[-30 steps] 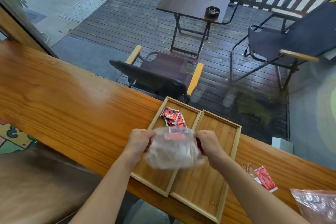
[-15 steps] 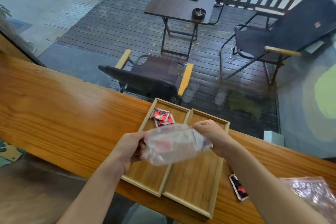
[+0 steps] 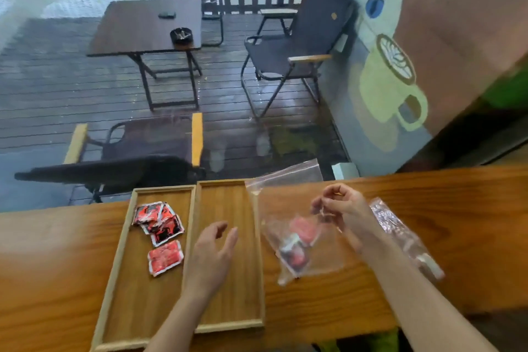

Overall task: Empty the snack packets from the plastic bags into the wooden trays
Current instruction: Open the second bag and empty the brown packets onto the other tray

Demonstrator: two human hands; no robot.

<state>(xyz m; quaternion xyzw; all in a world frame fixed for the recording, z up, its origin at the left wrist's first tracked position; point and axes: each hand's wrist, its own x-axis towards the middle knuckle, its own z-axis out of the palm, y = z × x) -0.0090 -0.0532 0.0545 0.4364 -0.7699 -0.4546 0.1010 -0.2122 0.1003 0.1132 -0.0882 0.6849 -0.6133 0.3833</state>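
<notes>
Since the earlier frame, left hand (image 3: 213, 256) releases, grip spread above the right tray (image 3: 228, 203). My right hand (image 3: 343, 208) pinches the plastic bag (image 3: 300, 240) over the worktop (image 3: 43, 251); packets (image 3: 160, 228) lie in the left tray (image 3: 125, 280).

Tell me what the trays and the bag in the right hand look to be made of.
Trays: light wood, possibly bamboo, with visible straight grain and a matte finish. Bag pinched by the right hand: thin clear plastic film, glossy and crinkled, red packets showing through.
</notes>
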